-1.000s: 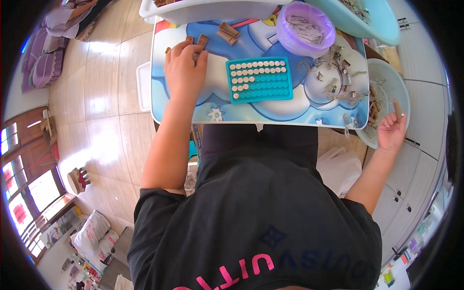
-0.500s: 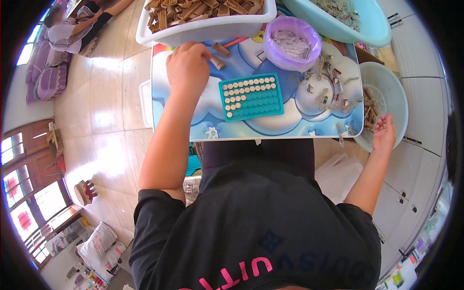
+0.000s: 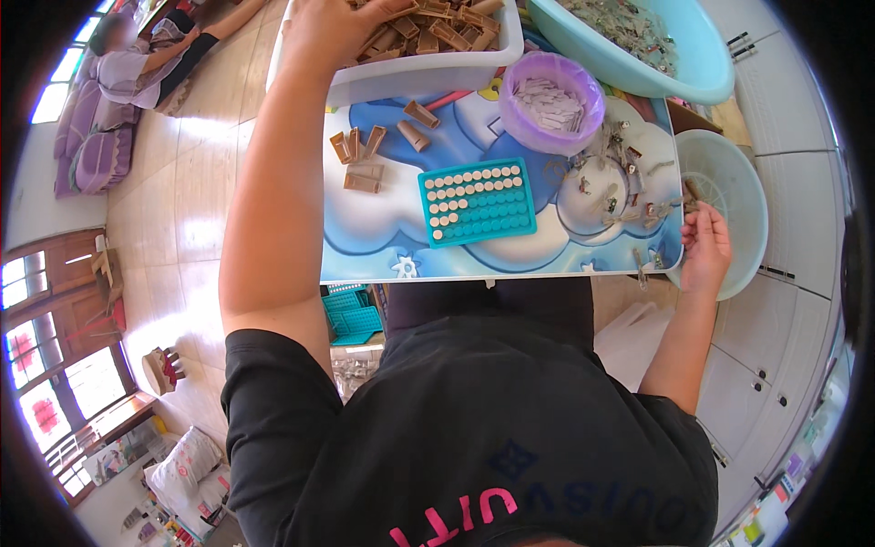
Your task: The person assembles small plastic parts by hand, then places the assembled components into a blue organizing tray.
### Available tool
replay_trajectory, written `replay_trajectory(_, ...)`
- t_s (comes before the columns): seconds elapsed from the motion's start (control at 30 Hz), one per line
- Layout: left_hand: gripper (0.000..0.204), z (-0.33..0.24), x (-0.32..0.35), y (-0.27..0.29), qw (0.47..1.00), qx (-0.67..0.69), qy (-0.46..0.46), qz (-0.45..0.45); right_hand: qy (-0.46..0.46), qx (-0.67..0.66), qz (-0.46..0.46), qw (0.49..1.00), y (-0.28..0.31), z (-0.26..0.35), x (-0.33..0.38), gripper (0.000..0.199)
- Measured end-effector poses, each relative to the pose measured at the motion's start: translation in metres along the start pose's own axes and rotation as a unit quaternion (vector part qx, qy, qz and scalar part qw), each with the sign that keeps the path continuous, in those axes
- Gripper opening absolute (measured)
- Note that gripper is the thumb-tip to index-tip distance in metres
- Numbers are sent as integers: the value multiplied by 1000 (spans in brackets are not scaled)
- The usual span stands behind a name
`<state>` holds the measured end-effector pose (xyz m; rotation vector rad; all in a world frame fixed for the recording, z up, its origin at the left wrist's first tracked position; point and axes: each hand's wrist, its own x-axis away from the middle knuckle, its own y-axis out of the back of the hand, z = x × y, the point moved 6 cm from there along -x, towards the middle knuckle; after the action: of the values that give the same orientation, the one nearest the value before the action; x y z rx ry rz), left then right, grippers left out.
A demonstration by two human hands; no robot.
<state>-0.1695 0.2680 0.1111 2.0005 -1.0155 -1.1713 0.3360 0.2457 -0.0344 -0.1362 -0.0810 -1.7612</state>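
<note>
My left hand is over the left side of a white bin heaped with brown hollow plastic pieces. One finger stretches across the pieces; the view's upper edge cuts off the others. Several loose brown pieces lie on the table below it. My right hand is by the table's right edge, over a pale green basin. Its fingers are curled together, and what lies at their tips is too small to make out. Between the hands sits a teal tray, partly filled with round cream discs.
A purple-lined tub holds whitish strips. Small metal and wire pieces lie scattered at the table's right. Behind them stands a light blue basin full of similar pieces. Teal trays are stacked below the table. Another person sits far left.
My left hand has moved from the table up to the white bin, revealing several brown pieces. My right hand has shifted slightly left and its fingers have curled in.
</note>
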Motion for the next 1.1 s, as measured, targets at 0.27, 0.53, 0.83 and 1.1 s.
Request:
replay_trajectory(0.27,54,-19,9,-22,993,-96,-32,58,7,67,107,992,-47,-7,17,16)
replay_trajectory(0.53,36,-12,4,-12,999,-37,-18,15,7,61,104,993,-46,-3,19,17)
replay_trajectory(0.83,27,8,-8,-21,997,16,79,-2,2,56,100,993,-45,-6,23,16)
replay_trajectory(1.1,17,47,-15,-25,966,203,127,-97,-8,46,94,994,-42,-8,27,15)
